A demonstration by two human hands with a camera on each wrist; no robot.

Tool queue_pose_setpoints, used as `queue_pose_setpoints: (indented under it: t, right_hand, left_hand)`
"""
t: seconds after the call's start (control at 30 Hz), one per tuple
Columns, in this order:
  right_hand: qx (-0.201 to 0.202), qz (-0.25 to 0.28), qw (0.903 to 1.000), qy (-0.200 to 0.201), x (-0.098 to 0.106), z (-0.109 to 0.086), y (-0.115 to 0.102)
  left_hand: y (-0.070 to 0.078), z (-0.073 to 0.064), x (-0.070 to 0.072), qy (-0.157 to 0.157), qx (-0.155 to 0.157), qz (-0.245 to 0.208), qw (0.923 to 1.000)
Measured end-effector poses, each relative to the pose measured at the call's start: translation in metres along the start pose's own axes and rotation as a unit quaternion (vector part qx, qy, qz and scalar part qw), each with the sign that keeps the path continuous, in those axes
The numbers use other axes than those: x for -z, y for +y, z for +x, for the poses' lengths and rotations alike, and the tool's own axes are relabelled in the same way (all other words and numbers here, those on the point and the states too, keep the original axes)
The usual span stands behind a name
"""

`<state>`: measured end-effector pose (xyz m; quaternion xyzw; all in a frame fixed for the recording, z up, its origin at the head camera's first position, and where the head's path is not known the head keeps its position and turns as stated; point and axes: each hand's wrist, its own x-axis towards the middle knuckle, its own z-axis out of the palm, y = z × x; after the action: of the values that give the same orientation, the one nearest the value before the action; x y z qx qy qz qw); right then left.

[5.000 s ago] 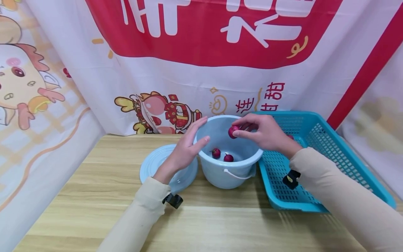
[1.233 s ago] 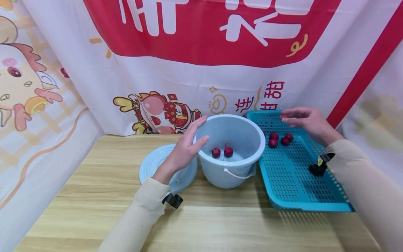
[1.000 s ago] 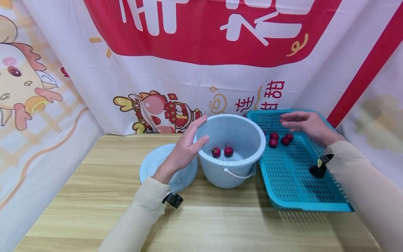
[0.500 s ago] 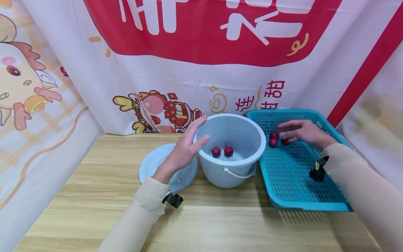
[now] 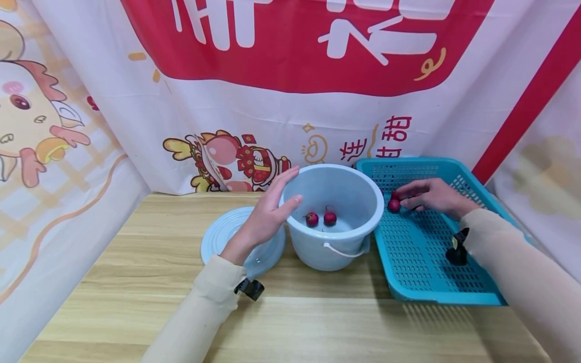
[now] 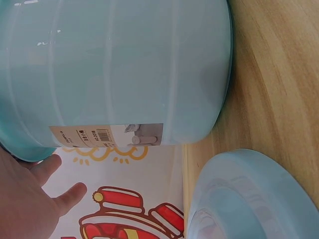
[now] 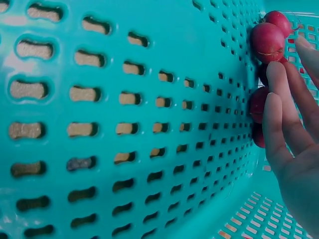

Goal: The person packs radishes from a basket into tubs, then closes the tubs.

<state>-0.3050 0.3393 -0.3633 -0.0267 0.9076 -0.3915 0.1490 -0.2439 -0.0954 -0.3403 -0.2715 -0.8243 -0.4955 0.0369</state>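
Note:
My left hand rests against the left rim of a light blue bucket, fingers extended. Two red radishes lie on the bucket's bottom. To its right stands a teal slotted basket. Low inside the basket, my right hand reaches over a cluster of radishes; its fingers partly cover some of them. In the right wrist view several radishes sit around the loosely bent fingertips, and none is visibly gripped. The left wrist view has the left thumb and fingers near the bucket's rim.
A round light blue lid lies left of the bucket, partly behind the left forearm. The bucket's white handle hangs at its front. A printed curtain stands behind the wooden table.
Five seconds ago my right hand held a radish over the bucket. Over the last second it has lowered inside the basket onto the radishes. My left hand has stayed put.

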Motion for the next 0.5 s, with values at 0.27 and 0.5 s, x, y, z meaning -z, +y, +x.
queue_pose_setpoints:
  t: [0.27,0.5]
  right_hand:
    - [-0.002,-0.031,0.9993,-0.021,-0.0033,0.0046,0.0025]
    - [0.01,-0.069,0.9972,-0.028,-0.0084,0.007,-0.0011]
  left_hand:
    - [-0.0006,0.0003,-0.0005,0.001,-0.005,-0.001,1.0]
    - [-0.0018,0.0007,-0.0011,-0.001,-0.008,-0.003,1.0]
